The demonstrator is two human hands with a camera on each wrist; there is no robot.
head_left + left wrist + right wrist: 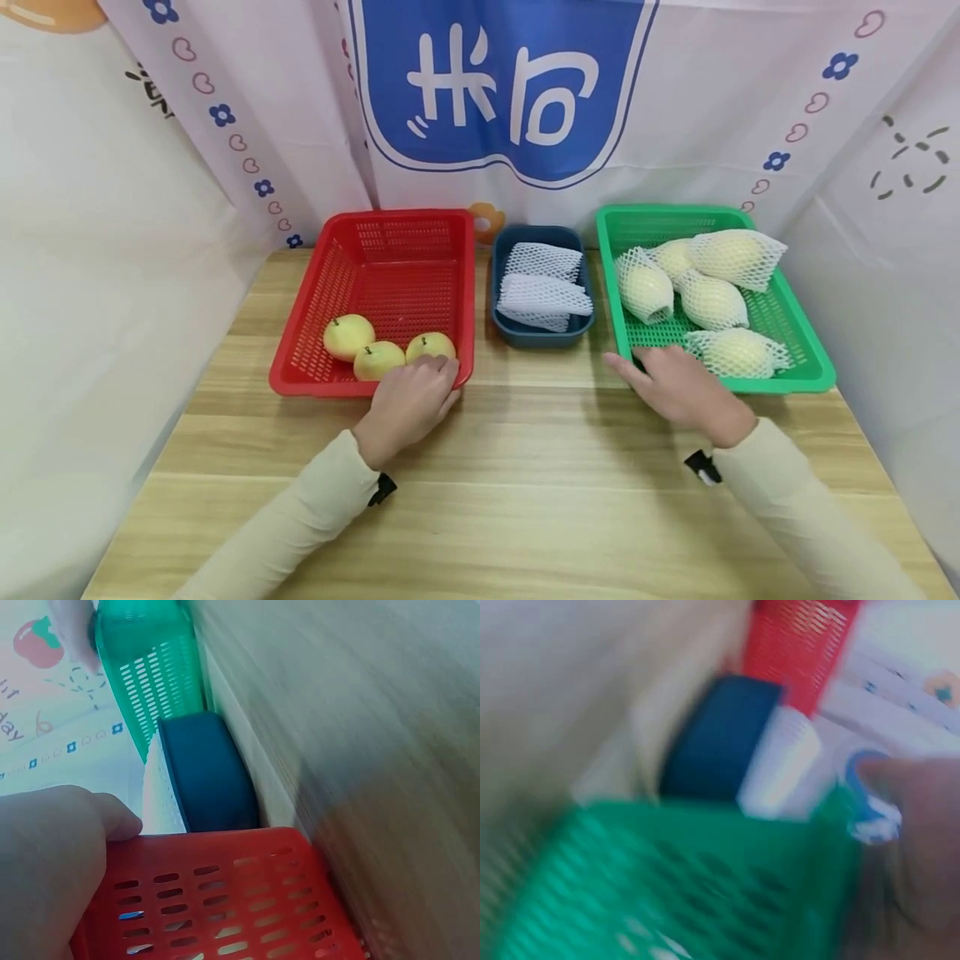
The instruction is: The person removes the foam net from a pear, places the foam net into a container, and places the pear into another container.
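Where hands (pixel 411 400) (pixel 678 387) reach baskets (pixel 405 292) (pixel 783 312), fruit (pixel 349 337) beyond

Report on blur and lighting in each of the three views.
Head: bright and mostly crisp, faint shadow on the table below the right hand; left wrist: hazy, bluish, though slots in the red basket are readable; right wrist: heavily blurred, green basket smeared.

Looked bright and evenly lit in the head view, with soft, diffuse shadows under the right hand (pixel 686 392) on the wooden table (pixel 525 500) and clear outlines on the pears (pixel 350 337). Appeared hazy and bluish in the left wrist view, paling toward the printed cloth (pixel 60 754) and dimming to shadow on part of the table. Smeared heavily in the right wrist view, softening the green basket (pixel 682 821) and navy basket (pixel 720 742), with whitish glare at upper right.
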